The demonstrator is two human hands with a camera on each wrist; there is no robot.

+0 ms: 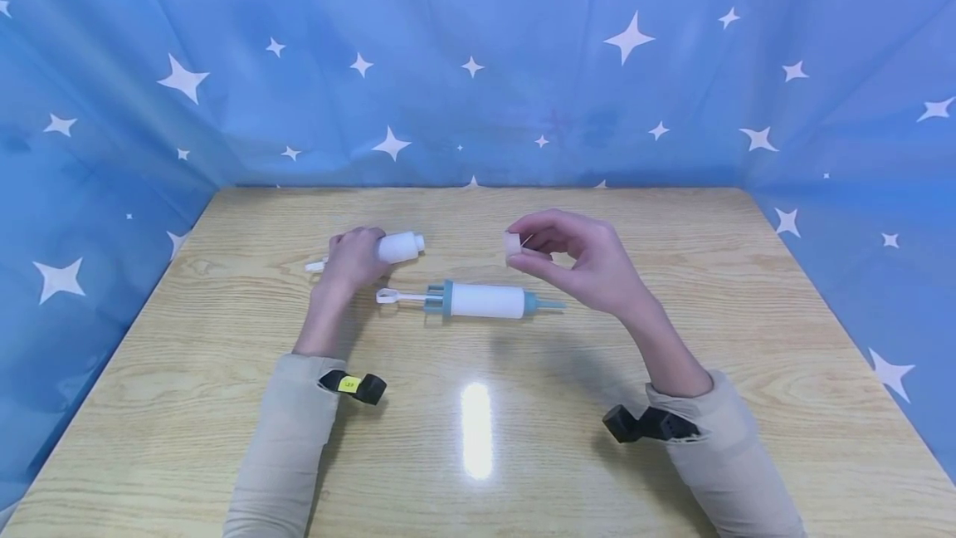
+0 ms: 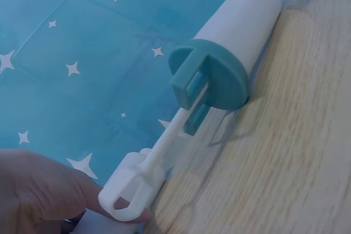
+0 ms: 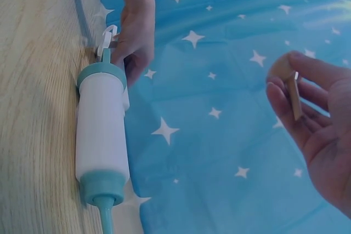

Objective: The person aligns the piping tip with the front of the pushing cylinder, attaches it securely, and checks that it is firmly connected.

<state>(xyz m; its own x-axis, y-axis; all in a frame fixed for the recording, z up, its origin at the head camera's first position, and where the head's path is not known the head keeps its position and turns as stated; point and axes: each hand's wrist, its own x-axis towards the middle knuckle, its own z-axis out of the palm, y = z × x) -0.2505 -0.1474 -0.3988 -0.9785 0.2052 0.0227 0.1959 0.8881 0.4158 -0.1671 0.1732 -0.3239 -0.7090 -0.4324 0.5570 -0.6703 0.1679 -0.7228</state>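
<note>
My left hand (image 1: 357, 257) grips a white bottle-like cylinder (image 1: 399, 247) lying on the table, its narrower neck facing right; a thin white part sticks out on the hand's other side. Raised above the table, my right hand (image 1: 578, 260) pinches a small whitish cap-like piece (image 1: 512, 245) between thumb and fingers. In the right wrist view that piece (image 3: 282, 67) shows a flat tab. Between the hands and nearer to me lies a syringe-shaped tool with a white barrel (image 1: 488, 301), teal ends and a white looped rod (image 2: 170, 133).
The wooden table (image 1: 224, 438) reaches back to a blue cloth (image 1: 478, 106) with white stars, which also hangs at both sides. A bright light reflection falls on the tabletop in front of the syringe-shaped tool.
</note>
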